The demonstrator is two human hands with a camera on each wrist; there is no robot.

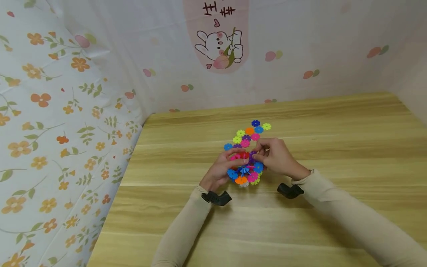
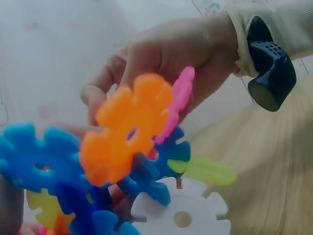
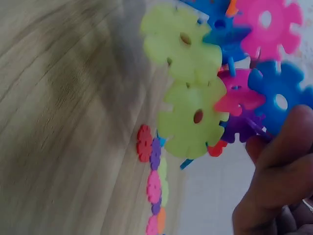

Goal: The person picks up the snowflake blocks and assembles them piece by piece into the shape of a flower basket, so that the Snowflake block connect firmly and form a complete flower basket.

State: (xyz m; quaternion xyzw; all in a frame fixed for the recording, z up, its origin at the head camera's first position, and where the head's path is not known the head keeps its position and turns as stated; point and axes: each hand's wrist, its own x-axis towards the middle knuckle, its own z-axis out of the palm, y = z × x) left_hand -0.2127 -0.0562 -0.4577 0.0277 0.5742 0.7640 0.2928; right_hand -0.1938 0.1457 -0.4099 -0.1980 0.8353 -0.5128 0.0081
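two hands (image 1: 222, 167) (image 1: 278, 157), one disc assembly (image 1: 245, 170)

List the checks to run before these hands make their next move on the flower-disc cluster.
1. Cluster steadied: ok, the left hand holds it.
2. Piece in grip: ok, the right hand pinches a purple disc against the cluster.
3. Purple disc's slot fully seated: cannot tell, fingers cover the spot.
4. A hand free for another piece: not ok, both are occupied.
5. More discs nearby: ok, several lie on the table just beyond the hands.
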